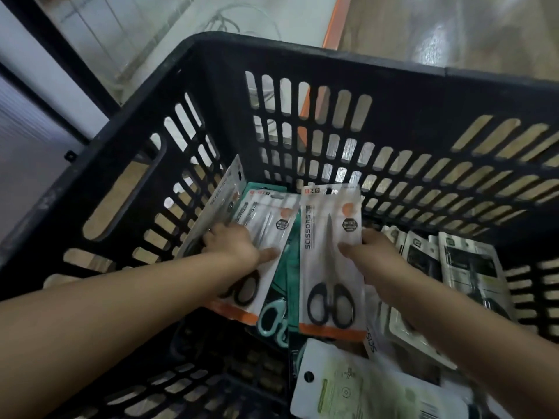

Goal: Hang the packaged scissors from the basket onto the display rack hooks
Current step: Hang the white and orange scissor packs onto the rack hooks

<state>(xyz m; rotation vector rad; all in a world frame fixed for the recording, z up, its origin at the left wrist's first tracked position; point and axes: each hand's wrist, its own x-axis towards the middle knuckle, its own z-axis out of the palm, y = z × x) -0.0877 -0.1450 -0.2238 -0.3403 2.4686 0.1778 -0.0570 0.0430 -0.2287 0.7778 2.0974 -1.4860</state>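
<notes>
Floor: wood-look planks [423,31] with an orange strip, seen past the basket rim.
Basket: black slotted plastic basket [332,55], both arms reaching in.
Right hand: right hand [367,252] pinches white scissors pack [331,237], thumb on front, pack upright and raised off the pile.
Left hand: left hand [233,241] grips second scissors pack [260,237], which leans toward the left wall.
Other: teal-handled scissors [272,319] between the packs; green-printed pack [363,385] near bottom; more packs [453,267] on the right.

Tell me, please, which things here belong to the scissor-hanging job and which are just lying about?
Job:
- black slatted plastic basket
- white-and-orange pack of black-handled scissors, right hand
- matching white-and-orange pack, left hand

Lying about:
- teal-handled scissors
- pale green-printed packet
</notes>
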